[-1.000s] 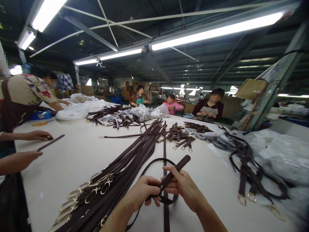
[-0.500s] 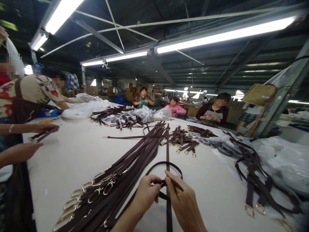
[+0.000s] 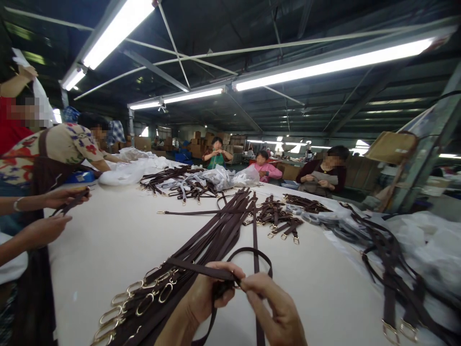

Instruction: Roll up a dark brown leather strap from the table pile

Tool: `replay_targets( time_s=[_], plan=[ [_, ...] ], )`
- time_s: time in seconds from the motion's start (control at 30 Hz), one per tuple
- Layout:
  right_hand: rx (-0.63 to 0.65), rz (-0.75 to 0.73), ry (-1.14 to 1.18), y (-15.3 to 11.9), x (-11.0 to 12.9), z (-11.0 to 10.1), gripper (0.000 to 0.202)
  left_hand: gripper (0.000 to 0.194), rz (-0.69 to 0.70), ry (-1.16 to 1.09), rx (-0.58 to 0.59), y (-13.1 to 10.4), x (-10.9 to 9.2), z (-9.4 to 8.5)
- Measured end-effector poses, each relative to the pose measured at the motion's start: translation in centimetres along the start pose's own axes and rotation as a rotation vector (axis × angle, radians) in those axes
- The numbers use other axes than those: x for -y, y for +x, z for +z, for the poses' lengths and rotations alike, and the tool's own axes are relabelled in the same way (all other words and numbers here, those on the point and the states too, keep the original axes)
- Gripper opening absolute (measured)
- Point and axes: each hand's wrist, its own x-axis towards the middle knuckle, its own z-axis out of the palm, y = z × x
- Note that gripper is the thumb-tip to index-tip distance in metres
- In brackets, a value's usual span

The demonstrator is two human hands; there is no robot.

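Note:
My left hand is closed around a dark brown strap, whose one end points left over the pile. With thumb and finger, my right hand pinches the same strap near a small metal piece, partly hidden by the fingers. Part of the strap loops up behind both hands and another part hangs below my left hand. Left of my hands lies a long bundle of brown straps with gold oval clasps at the near end. A single straight strap runs along the table behind my right hand.
Short straps with gold buckles lie further back on the white table. More straps and clear plastic cover the right side. A co-worker's hands hold a strap at the left edge. Other people sit across the table.
A strap end now extends left over my left hand. My right hand has shifted from an upright grip to a fingertip pinch. The view has turned slightly left.

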Motion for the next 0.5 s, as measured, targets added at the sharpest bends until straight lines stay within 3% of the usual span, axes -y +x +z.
replay_targets(
  time_s=[0.07,0.1,0.2,0.27,0.33,0.5],
  plan=[
    [-0.157,0.259,0.01,0.0,-0.8,0.1,0.032,0.029,0.042,-0.007,0.094,-0.4,-0.4,0.2],
    [-0.162,0.37,0.036,-0.2,-1.3,0.5,0.042,0.027,0.046,-0.004,0.117,-0.5,-0.4,0.3],
    [0.167,0.597,0.295,-0.7,-2.8,1.6,0.069,0.025,0.002,-0.016,0.139,-0.3,-0.2,0.3],
    [0.355,0.646,0.426,-0.6,-3.7,1.4,0.072,0.023,0.009,-0.037,0.12,-0.1,0.0,0.1],
    [0.36,0.613,0.389,-0.5,-4.7,-0.1,0.062,0.022,0.008,-0.016,0.111,0.1,0.2,0.0],
    [0.402,0.575,0.014,-0.8,-7.5,-4.6,0.043,0.037,-0.077,0.205,-0.004,0.5,1.0,-0.3]
  ],
)
